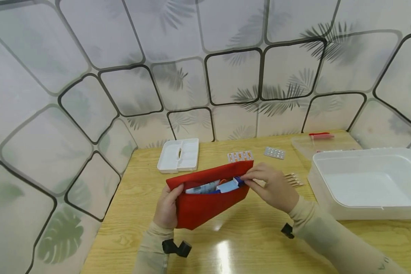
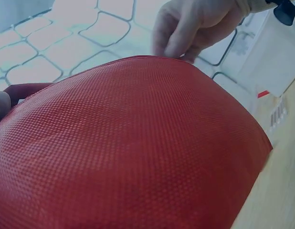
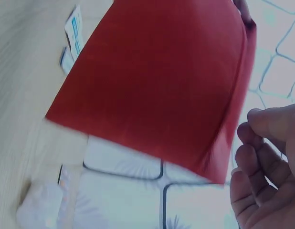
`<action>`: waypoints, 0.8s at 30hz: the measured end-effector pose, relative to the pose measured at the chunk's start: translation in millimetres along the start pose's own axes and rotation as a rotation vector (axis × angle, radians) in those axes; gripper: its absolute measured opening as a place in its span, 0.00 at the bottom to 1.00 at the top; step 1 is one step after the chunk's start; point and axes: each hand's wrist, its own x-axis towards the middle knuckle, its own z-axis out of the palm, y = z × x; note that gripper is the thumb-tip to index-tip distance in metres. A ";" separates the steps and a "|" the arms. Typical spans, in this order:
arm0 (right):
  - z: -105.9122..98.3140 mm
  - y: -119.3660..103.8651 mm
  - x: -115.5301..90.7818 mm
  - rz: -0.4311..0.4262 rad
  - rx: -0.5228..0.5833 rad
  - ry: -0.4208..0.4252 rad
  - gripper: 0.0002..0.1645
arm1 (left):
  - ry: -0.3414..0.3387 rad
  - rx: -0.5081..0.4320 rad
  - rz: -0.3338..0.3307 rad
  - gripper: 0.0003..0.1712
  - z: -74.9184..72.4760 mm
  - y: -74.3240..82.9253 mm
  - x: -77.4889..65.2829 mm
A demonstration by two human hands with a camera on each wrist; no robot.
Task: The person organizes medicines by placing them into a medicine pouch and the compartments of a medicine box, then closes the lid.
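Head: red pouch (image 1: 207, 208) (tilted) in left grip (image 1: 166, 208)

- No text can be read for certain.
- Right sleeve (image 1: 346, 239): small dark lettering, unclear.
- Pale package (image 1: 203, 188) in the red pouch (image 1: 209, 210): print too small.
- White packet (image 3: 74, 29): blurred blue print.

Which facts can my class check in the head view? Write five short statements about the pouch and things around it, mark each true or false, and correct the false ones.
1. The left hand holds the red pouch. True.
2. The pouch is closed. False: its mouth is open, showing things inside.
3. Two blister packs lie beyond the pouch. True.
4. Swabs lie left of the white tub. True.
5. The tub is left of the pouch. False: it stands to the right.
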 end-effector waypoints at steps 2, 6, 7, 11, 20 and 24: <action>-4.9 6.3 -1.1 0.023 -0.032 0.035 0.11 | 0.032 -0.007 0.019 0.11 -5.1 1.3 1.9; -15.4 22.6 -6.0 0.115 -0.115 0.057 0.11 | 0.070 -0.037 0.063 0.11 -16.9 4.3 6.6; -17.6 27.1 -7.8 0.147 -0.139 0.055 0.10 | 0.077 -0.043 0.072 0.11 -19.9 5.1 7.4; -23.5 44.9 -18.1 0.294 -0.196 0.029 0.09 | 0.112 -0.087 0.090 0.10 -30.5 7.1 9.4; -16.3 77.0 -41.5 0.554 -0.173 -0.094 0.15 | 0.164 -0.135 0.118 0.11 -46.8 12.9 8.1; -7.3 87.5 -46.2 0.677 -0.112 -0.213 0.25 | 0.197 -0.136 0.115 0.11 -49.7 15.5 7.8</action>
